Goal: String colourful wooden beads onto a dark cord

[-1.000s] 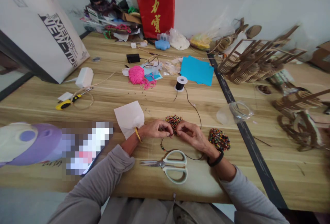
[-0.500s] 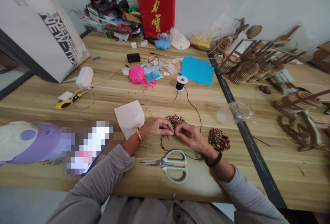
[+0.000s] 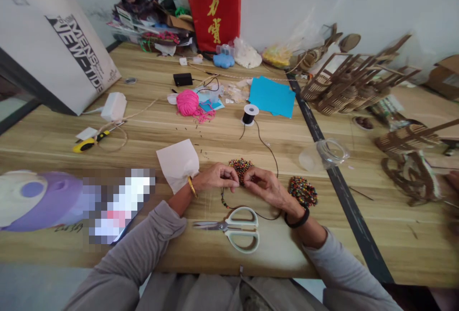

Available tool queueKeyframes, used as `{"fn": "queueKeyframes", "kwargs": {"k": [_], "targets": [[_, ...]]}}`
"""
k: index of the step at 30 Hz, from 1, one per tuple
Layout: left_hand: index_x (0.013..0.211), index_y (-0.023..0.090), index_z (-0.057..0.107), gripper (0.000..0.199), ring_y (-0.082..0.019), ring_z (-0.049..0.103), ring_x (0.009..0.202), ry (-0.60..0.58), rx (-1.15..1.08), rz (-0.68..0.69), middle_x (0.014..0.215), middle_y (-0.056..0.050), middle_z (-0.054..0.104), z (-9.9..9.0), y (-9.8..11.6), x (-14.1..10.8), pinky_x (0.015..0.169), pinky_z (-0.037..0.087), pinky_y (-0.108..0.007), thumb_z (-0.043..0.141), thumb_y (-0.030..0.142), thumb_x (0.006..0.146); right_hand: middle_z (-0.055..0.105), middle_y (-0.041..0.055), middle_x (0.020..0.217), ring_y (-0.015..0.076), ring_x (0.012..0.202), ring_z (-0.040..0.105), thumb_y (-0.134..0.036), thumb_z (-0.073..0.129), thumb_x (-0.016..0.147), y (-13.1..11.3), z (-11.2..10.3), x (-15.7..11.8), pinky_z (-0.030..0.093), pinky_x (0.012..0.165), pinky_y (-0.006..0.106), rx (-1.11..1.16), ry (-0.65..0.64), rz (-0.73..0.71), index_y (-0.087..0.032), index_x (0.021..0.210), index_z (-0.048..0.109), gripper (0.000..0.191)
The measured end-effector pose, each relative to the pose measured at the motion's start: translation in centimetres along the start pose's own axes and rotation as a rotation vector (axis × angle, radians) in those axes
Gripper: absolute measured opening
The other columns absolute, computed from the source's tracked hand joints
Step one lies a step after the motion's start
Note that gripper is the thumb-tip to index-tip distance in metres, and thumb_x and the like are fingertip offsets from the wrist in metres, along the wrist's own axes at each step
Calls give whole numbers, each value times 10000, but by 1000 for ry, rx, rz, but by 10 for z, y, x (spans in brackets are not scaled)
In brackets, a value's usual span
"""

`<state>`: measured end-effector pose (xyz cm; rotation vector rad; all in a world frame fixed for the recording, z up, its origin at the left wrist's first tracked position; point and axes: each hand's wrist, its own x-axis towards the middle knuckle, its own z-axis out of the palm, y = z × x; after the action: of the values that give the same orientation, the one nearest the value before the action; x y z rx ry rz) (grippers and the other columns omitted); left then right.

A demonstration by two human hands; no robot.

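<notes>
My left hand (image 3: 219, 177) is closed in a pinch, with a thin black cord (image 3: 261, 216) running down from its fingers. Several small beads (image 3: 224, 199) are strung on that cord just below the hand. Thumb and forefinger of my right hand (image 3: 265, 187) are pinched close together at the edge of a pile of multicoloured beads (image 3: 240, 165); whatever is between them is too small to make out. A second heap of beads (image 3: 303, 191) lies by my right wrist. Scissors with pale handles (image 3: 244, 230) rest in front of both hands.
A spool of black cord (image 3: 250, 115) stands behind the beads, near pink yarn (image 3: 187, 102) and blue sheets (image 3: 272, 97). White paper (image 3: 178, 163) and a phone (image 3: 122, 206) lie left. A clear plastic container (image 3: 324, 153) and brown slatted models (image 3: 344, 86) are right.
My fingertips, almost touching before, are now slightly apart, with the right hand a little farther from the left. The whole view has shifted slightly.
</notes>
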<state>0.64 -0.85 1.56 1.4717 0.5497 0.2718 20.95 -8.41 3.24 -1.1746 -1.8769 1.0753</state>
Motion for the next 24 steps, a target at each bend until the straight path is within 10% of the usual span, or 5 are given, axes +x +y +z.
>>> {"fn": "queueKeyframes", "kwargs": {"k": [7, 15, 24], "targets": [[750, 97, 606, 300, -97, 592, 631, -3, -23, 38, 663, -34, 660, 1, 4, -1, 640, 440, -210, 712, 376, 720, 622, 32, 806, 116, 668, 567, -275, 532, 871, 9, -24, 0, 445, 567, 222, -158, 183, 21, -167, 884, 583, 120], [750, 103, 599, 229, -88, 579, 640, 0, 10, 76, 673, -27, 650, 1, 1, 0, 637, 432, -201, 689, 314, 752, 608, 8, 747, 105, 603, 518, -115, 534, 838, 2, -29, -6, 306, 551, 243, -705, -109, 34, -189, 799, 583, 97], [740, 105, 597, 189, -81, 558, 628, 9, 47, 99, 667, -17, 639, 0, -3, 2, 628, 420, -196, 675, 276, 759, 607, 9, 757, 109, 614, 500, -65, 551, 816, -3, -20, -6, 235, 541, 250, -771, -147, 25, -195, 765, 572, 141]]}}
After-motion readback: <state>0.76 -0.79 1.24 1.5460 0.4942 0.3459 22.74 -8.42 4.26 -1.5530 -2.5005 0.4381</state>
